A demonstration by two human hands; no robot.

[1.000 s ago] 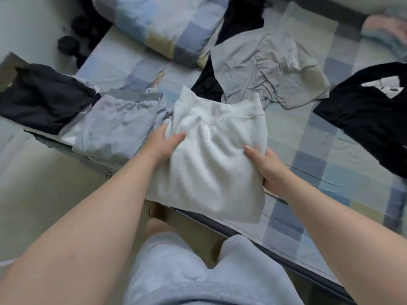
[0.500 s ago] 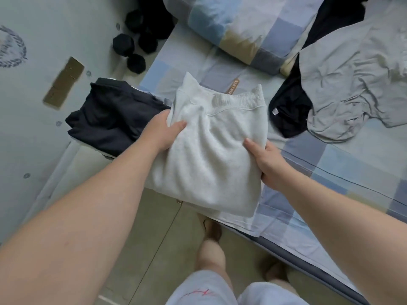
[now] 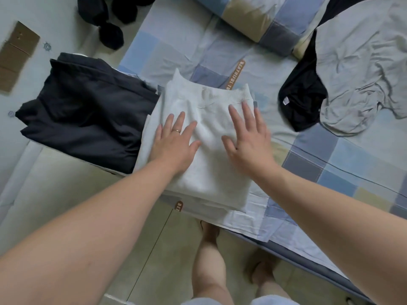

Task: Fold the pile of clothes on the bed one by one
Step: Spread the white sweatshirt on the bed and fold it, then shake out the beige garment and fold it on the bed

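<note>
White folded garment (image 3: pixel 214 175) under flat left hand (image 3: pixel 174 146) and right hand (image 3: pixel 250 139), underside hidden

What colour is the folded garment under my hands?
The garment is plain off-white, clearest in the head view.

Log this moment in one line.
white garment: folded, on bed | left hand: flat on it | right hand: flat on it | beside: folded dark garment | unfolded: grey shirt

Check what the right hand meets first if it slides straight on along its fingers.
The right hand lies flat on the folded white garment. Straight ahead it would first cross that garment's ribbed band, then reach bare checked bedsheet. Depth is unclear, but nothing else looks close.
</note>
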